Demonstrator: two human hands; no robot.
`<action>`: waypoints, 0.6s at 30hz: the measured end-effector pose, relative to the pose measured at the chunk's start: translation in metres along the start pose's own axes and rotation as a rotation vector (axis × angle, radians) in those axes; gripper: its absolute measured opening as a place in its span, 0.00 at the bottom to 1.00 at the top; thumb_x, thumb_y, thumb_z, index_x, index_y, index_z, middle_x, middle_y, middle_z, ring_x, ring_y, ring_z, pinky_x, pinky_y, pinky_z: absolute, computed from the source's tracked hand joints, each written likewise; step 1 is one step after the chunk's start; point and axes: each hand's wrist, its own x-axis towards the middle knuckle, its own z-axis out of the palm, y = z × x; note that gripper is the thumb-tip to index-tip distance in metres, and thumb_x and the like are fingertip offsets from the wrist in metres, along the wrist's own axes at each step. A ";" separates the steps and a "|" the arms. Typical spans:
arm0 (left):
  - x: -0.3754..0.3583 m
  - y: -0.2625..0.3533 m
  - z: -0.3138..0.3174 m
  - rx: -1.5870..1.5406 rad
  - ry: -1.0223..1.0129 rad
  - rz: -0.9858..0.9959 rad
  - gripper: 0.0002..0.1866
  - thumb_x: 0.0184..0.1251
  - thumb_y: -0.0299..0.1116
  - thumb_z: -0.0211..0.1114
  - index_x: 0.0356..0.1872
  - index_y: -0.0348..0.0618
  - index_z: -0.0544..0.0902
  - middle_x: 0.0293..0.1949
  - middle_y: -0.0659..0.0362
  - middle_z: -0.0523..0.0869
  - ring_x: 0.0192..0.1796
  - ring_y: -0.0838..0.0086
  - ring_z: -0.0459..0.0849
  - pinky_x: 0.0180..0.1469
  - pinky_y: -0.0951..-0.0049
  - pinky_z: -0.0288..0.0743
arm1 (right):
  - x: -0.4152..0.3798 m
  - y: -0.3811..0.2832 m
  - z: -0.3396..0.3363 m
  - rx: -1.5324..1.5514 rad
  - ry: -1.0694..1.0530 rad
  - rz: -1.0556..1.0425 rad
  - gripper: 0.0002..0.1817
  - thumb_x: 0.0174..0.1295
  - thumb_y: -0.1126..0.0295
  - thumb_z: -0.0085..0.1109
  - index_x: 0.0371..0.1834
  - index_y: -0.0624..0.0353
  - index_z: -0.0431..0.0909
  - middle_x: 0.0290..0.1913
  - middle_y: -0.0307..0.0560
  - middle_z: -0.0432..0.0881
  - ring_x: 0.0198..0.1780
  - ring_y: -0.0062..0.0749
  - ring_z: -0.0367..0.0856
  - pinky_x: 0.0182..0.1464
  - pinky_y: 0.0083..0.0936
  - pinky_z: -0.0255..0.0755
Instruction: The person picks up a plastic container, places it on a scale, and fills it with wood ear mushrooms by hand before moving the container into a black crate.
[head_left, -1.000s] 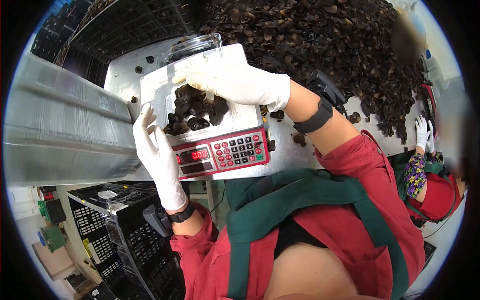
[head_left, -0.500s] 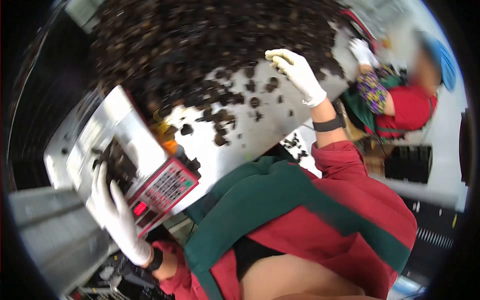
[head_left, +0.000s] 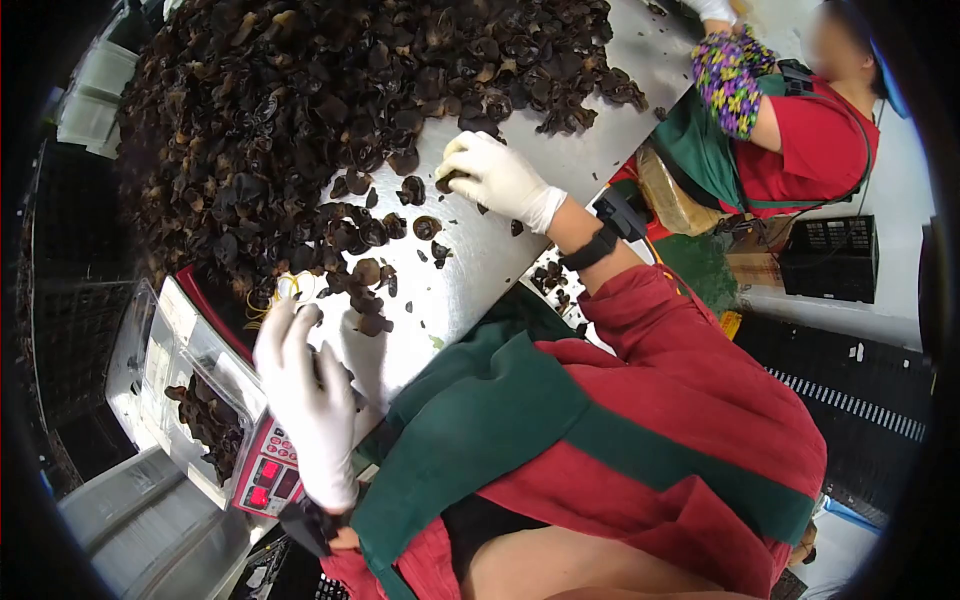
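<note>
My right hand (head_left: 495, 180), in a white glove, is over the metal table (head_left: 470, 262) with its fingers curled on a dark piece of wood ear mushroom (head_left: 446, 184). My left hand (head_left: 305, 405), also gloved in white, hovers beside a red-edged digital scale (head_left: 268, 455), fingers stretched and apart. Dark pieces show next to its fingers, but I see none gripped. On the scale's shiny pan lies a small heap of wood ear mushrooms (head_left: 205, 425). Loose pieces (head_left: 368, 272) are scattered between my hands, below a large pile of wood ear mushrooms (head_left: 300, 110).
Yellow rubber bands (head_left: 268, 298) lie near the scale's corner. A co-worker (head_left: 790, 140) in a red top and flowered sleeve stands at the right side of the table. Pale bins (head_left: 98, 85) are at the upper left, and a black crate (head_left: 828, 255) stands at the right.
My left hand has left the scale pan's mushrooms and moved right. My right hand has come down and left onto the loose pieces, closing on one. The view has also shifted.
</note>
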 end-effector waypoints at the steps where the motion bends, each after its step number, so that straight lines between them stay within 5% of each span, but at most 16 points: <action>1: 0.005 0.001 0.013 -0.041 -0.039 0.016 0.17 0.63 0.19 0.63 0.54 0.37 0.82 0.57 0.45 0.81 0.61 0.51 0.80 0.65 0.57 0.72 | 0.003 0.007 0.003 0.123 -0.025 0.014 0.11 0.60 0.70 0.64 0.46 0.54 0.84 0.47 0.44 0.83 0.45 0.42 0.81 0.52 0.33 0.77; 7: 0.038 0.009 0.078 -0.208 -0.182 0.121 0.16 0.62 0.18 0.63 0.52 0.40 0.82 0.54 0.50 0.84 0.57 0.55 0.82 0.61 0.61 0.75 | -0.012 0.009 -0.018 0.568 -0.013 0.354 0.09 0.67 0.69 0.62 0.45 0.60 0.85 0.38 0.38 0.86 0.36 0.21 0.80 0.42 0.22 0.75; 9: 0.055 0.021 0.095 -0.140 -0.193 0.186 0.21 0.58 0.18 0.62 0.55 0.41 0.81 0.55 0.51 0.84 0.58 0.55 0.81 0.61 0.59 0.75 | -0.015 0.003 -0.034 0.933 -0.132 0.673 0.10 0.69 0.67 0.61 0.46 0.62 0.84 0.37 0.37 0.84 0.35 0.18 0.78 0.38 0.18 0.72; 12: 0.065 0.023 0.128 0.026 -0.313 0.389 0.29 0.53 0.20 0.61 0.62 0.41 0.77 0.58 0.53 0.81 0.60 0.62 0.78 0.58 0.63 0.72 | -0.028 0.014 -0.036 1.143 -0.150 0.633 0.14 0.75 0.65 0.52 0.50 0.64 0.81 0.40 0.41 0.83 0.37 0.19 0.77 0.37 0.16 0.70; 18: 0.037 0.028 0.133 0.128 -0.388 0.370 0.13 0.63 0.29 0.58 0.49 0.43 0.80 0.48 0.54 0.81 0.51 0.60 0.78 0.54 0.62 0.71 | -0.011 0.015 -0.035 1.551 -0.059 0.515 0.17 0.77 0.60 0.49 0.51 0.61 0.81 0.46 0.41 0.83 0.41 0.22 0.81 0.31 0.13 0.72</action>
